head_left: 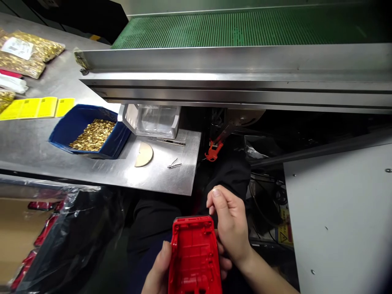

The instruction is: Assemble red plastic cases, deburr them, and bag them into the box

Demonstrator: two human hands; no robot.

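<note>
My left hand [158, 267] is wrapped round a red plastic housing [196, 255], an open shell with its ribbed inside facing up. Its thumb lies along the left side, and fingertips show at the right side. Just beyond the housing's upper right edge is my right hand [231, 222], its fingers curled in and its thumb pressed to the index finger. Whatever may be in that pinch is hidden. Up and to the left stands a blue bin [65, 130] of small brass-coloured parts [93, 134] on a metal table [165, 181].
A clear bin [157, 120], a half-round tan piece [143, 155] and a small metal pin [174, 165] lie near the table's corner. A green conveyor belt [196, 30] runs behind an aluminium rail. An orange-handled tool [214, 151] hangs below. Red parts fill a plastic-lined box [12, 232] at left.
</note>
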